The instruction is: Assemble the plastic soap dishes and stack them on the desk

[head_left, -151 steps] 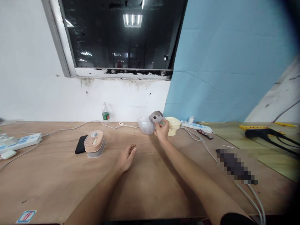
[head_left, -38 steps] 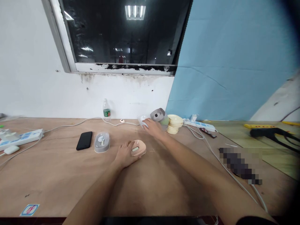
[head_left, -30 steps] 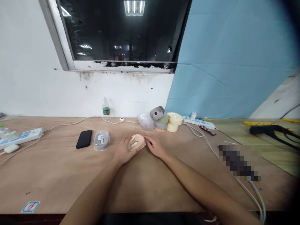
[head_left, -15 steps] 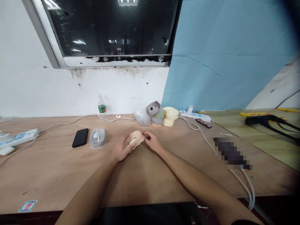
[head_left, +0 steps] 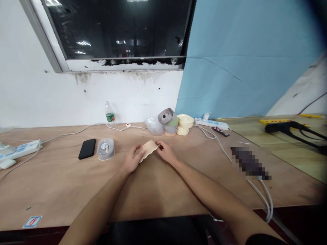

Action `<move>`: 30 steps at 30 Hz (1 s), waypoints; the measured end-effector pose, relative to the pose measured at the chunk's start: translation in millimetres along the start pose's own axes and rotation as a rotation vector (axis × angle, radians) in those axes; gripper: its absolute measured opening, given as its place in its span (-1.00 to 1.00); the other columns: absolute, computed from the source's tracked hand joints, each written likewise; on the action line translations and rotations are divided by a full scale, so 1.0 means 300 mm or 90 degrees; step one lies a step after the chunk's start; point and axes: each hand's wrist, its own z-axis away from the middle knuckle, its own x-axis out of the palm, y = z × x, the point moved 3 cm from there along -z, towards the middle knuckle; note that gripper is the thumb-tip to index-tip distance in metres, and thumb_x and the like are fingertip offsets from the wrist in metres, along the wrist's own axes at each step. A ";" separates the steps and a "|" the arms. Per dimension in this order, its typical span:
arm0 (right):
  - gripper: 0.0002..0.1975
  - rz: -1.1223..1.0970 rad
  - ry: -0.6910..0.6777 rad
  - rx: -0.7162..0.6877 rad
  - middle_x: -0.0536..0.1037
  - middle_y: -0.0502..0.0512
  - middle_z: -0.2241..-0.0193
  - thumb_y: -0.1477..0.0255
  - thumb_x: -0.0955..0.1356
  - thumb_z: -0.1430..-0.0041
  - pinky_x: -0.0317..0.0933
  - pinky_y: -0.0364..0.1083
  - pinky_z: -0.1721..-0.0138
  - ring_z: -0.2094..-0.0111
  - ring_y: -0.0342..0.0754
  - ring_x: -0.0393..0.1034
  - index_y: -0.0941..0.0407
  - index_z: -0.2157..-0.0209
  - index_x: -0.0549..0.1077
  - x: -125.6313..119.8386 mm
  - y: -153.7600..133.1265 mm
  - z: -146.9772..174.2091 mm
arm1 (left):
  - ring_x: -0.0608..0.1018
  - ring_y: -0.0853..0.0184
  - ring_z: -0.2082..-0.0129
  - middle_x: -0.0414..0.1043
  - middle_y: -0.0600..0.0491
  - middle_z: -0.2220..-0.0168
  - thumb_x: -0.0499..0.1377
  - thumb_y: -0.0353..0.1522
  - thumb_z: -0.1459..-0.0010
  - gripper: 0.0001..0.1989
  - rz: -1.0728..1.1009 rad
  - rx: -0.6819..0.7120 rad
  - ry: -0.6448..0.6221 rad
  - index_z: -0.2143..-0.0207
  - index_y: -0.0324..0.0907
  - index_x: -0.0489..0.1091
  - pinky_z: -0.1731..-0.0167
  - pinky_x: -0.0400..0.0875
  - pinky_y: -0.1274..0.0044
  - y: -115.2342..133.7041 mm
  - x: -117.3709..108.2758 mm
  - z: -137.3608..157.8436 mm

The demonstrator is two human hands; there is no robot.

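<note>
Between both hands is a peach-coloured, wavy-edged plastic piece (head_left: 149, 148), like a shallow dish, held above the wooden table. My left hand (head_left: 133, 159) grips its left end, thumb along the near side. The fingers of my right hand (head_left: 166, 152) are closed at its right end. Its outer or edge side faces me, so the hollow is hidden. To the left sits a grey oval container (head_left: 103, 157) with a round white part inside. Beyond the hands stand clear plastic shells (head_left: 153, 126), stacked grey, green and peach shells (head_left: 168, 119) and a pile of pale yellow dishes (head_left: 184, 123).
A black phone (head_left: 87, 149) lies left of the grey container. Against the wall stands a plastic bottle (head_left: 109, 115). Power strips (head_left: 214, 124) and white cables (head_left: 265, 199) run along both sides. A pixelated dark object (head_left: 249, 163) lies on the right.
The peach piece has been tilted, and its hollow with a pale strip inside has gone out of sight. My left hand has turned slightly. The view has shifted a little.
</note>
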 end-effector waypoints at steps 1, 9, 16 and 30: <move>-0.81 -0.001 -0.001 0.008 0.51 -0.03 0.54 0.42 0.29 -0.04 0.16 -0.14 0.41 0.53 -0.11 0.34 0.08 0.29 0.49 0.001 0.002 0.001 | 0.39 0.10 -0.11 0.32 -0.17 -0.13 0.14 -0.03 -0.12 -0.39 0.016 -0.005 0.004 -0.09 -0.25 0.27 -0.07 0.30 0.32 0.001 0.004 -0.003; -0.75 -0.151 0.036 0.057 0.55 0.02 0.38 0.46 0.24 -0.08 0.22 -0.12 0.42 0.48 -0.09 0.34 0.06 0.20 0.44 0.004 0.069 0.003 | 0.51 0.16 0.07 0.50 -0.11 0.09 0.03 0.00 -0.16 -0.45 0.111 -0.007 0.105 0.06 -0.28 0.38 0.05 0.38 0.36 0.048 -0.038 -0.008; -0.76 -0.360 0.239 0.184 0.41 -0.04 0.52 0.34 0.24 -0.05 0.20 -0.17 0.55 0.57 -0.14 0.26 0.11 0.22 0.33 -0.040 0.191 -0.051 | 0.43 0.15 -0.04 0.40 -0.13 -0.03 0.11 -0.03 -0.14 -0.44 -0.059 0.004 0.093 -0.03 -0.26 0.32 -0.05 0.28 0.33 0.002 -0.055 -0.016; -0.47 -0.247 0.645 0.255 0.37 0.10 0.23 0.16 0.29 -0.11 0.24 -0.15 0.56 0.55 -0.19 0.29 0.12 -0.05 0.17 -0.485 0.462 -0.209 | 0.39 0.14 -0.07 0.34 -0.09 -0.06 0.15 -0.03 -0.10 -0.45 -0.216 0.096 0.011 -0.03 -0.18 0.31 -0.07 0.27 0.33 0.017 -0.030 0.004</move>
